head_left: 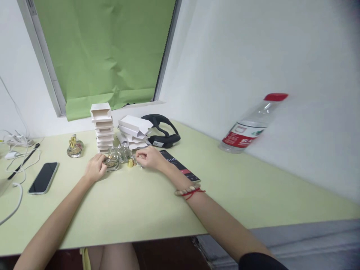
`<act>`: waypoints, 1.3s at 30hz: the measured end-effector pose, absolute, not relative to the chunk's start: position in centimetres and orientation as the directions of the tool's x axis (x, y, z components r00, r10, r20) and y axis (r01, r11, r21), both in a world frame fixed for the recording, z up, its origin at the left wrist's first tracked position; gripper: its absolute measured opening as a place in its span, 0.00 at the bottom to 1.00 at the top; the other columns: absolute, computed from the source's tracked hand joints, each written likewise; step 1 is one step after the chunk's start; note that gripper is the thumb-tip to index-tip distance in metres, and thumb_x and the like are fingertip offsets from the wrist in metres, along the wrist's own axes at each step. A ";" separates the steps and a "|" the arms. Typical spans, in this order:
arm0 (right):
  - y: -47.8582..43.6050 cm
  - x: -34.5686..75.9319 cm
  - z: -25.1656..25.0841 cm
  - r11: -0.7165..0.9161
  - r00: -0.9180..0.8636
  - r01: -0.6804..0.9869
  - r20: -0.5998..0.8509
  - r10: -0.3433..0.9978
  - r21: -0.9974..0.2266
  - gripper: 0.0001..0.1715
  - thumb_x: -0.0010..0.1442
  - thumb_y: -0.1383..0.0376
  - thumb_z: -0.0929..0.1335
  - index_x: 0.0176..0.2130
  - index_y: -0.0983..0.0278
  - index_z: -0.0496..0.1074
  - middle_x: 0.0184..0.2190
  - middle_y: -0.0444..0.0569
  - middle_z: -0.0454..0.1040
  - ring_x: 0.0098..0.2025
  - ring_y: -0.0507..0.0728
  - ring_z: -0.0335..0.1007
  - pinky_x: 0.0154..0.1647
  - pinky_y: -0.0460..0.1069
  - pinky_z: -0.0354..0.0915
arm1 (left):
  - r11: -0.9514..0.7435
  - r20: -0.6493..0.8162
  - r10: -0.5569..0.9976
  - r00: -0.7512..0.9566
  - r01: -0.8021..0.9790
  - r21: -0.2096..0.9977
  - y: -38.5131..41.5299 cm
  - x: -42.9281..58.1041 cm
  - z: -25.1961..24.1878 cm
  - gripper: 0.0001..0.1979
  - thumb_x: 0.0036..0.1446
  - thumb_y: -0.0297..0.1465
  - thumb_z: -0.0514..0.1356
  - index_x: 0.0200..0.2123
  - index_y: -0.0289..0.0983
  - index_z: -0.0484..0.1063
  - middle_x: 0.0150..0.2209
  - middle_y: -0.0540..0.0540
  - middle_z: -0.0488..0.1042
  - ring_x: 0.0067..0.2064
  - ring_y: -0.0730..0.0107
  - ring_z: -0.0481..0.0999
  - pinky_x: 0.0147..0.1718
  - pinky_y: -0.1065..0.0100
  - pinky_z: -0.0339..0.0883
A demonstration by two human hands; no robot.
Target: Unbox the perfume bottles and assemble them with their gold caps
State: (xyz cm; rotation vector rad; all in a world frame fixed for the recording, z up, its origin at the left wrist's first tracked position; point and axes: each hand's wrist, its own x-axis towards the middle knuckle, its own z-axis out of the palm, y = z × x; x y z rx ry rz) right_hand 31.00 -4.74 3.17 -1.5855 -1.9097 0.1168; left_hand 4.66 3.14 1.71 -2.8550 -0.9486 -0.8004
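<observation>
My left hand (95, 168) rests on the table with its fingers curled against a clear glass perfume bottle (112, 164), gripping its left side. Just behind that bottle stands a row of similar glass bottles (120, 153). My right hand (150, 156) is closed in a pinch to the right of them, over small shiny pieces; what its fingers hold is too small to make out. Between the hands sits a gold cap (130, 163). Farther left, a few perfume bottles with gold spray tops (74, 148) stand together.
Behind the bottles rise a stack of white boxes (102, 127) and a looser pile of cartons (134, 129), beside a black headset (163, 131). Phones lie left (44, 178) and under my right forearm (180, 167). A red-capped plastic bottle (244, 131) stands right; cables (24, 161) lie left.
</observation>
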 end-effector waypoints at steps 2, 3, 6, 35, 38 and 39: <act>-4.7 31.1 3.2 0.257 -0.066 0.849 0.389 0.919 -0.462 0.12 0.47 0.65 0.63 0.25 0.65 0.77 0.14 0.41 0.62 0.21 0.49 0.53 0.26 0.45 0.48 | -0.786 0.483 0.576 0.659 0.609 0.106 3.2 4.7 1.6 0.13 0.56 0.26 0.47 0.39 0.40 0.70 0.37 0.43 0.72 0.41 0.61 0.71 0.42 0.63 0.66; -4.6 31.1 3.2 0.248 -0.067 0.851 0.373 0.926 -0.462 0.14 0.47 0.66 0.63 0.26 0.65 0.78 0.14 0.41 0.63 0.21 0.49 0.52 0.26 0.45 0.48 | -0.771 0.488 0.589 0.644 0.629 0.100 3.2 4.7 1.5 0.13 0.57 0.26 0.47 0.39 0.40 0.70 0.38 0.43 0.73 0.42 0.61 0.71 0.43 0.63 0.66; -4.5 31.0 3.2 0.211 -0.069 0.869 0.311 0.948 -0.448 0.16 0.47 0.66 0.64 0.29 0.65 0.81 0.15 0.42 0.63 0.21 0.49 0.52 0.26 0.45 0.47 | -0.730 0.499 0.627 0.598 0.675 0.107 3.3 4.7 1.4 0.14 0.59 0.27 0.47 0.40 0.40 0.71 0.40 0.44 0.73 0.44 0.62 0.71 0.42 0.64 0.67; -4.1 32.3 2.6 0.108 -0.165 0.709 -0.015 0.986 -0.697 0.18 0.44 0.61 0.70 0.35 0.68 0.80 0.22 0.42 0.70 0.23 0.48 0.59 0.24 0.45 0.54 | -0.742 0.544 0.613 0.573 0.653 0.150 3.2 4.8 1.4 0.12 0.59 0.27 0.49 0.38 0.39 0.72 0.40 0.43 0.72 0.45 0.63 0.70 0.39 0.65 0.67; -4.2 32.6 2.9 0.131 -0.154 0.721 0.027 0.988 -0.681 0.19 0.44 0.60 0.71 0.36 0.67 0.80 0.20 0.40 0.67 0.22 0.47 0.56 0.24 0.45 0.51 | -0.744 0.545 0.612 0.574 0.651 0.150 3.2 4.8 1.4 0.12 0.59 0.27 0.48 0.38 0.39 0.71 0.40 0.43 0.72 0.45 0.63 0.71 0.39 0.65 0.67; -4.2 32.7 3.0 0.132 -0.151 0.724 0.032 0.988 -0.677 0.20 0.44 0.59 0.71 0.37 0.67 0.80 0.20 0.39 0.65 0.22 0.47 0.55 0.24 0.45 0.50 | -0.745 0.545 0.611 0.574 0.651 0.149 3.2 4.8 1.5 0.12 0.59 0.26 0.48 0.38 0.39 0.71 0.40 0.43 0.72 0.45 0.63 0.71 0.39 0.66 0.67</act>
